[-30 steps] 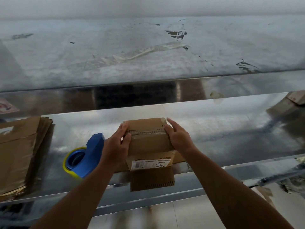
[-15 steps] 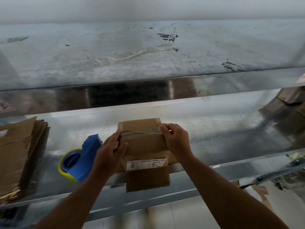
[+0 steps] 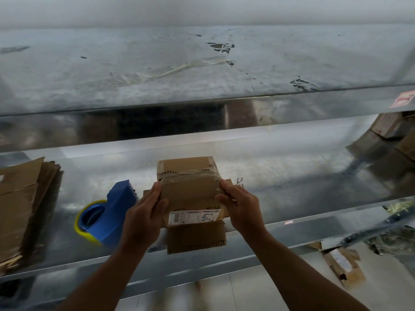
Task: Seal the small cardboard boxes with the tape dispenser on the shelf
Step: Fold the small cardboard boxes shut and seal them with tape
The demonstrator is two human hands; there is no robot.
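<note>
"Gripping it from both sides, is that safe? The left hand has its fingers curled on the near left edge with the thumb lying over the top. The right hand clamps the right edge in the same way."

"Safe enough for now. The small cardboard box sits between them on the shelf. My worry starts nearer, under the wrists, where a loose flap hangs over the shelf's front lip. I can't tell whether it belongs to the box or lies beneath it. A forearm catching it could drag everything forward."

"And the label between the two thumbs?"

"A careless strip could cover it. The bigger risk is the ragged seam just past the fingertips. Both hands are busy holding the box, so one must let go to fetch the tape dispenser. With one hand holding, the top may spring open, or the box may skid on the slick metal."

"The dispenser is close, at least."

"It's just to the left of the left hand, and I can't tell whether they touch. Its blade side is hidden, so a blind grab is unwise."

"Anything farther out?"

"Flattened cardboard stands well to the left of that hand, and more boxes sit far beyond the right one. Neither looks likely to interfere."
</note>
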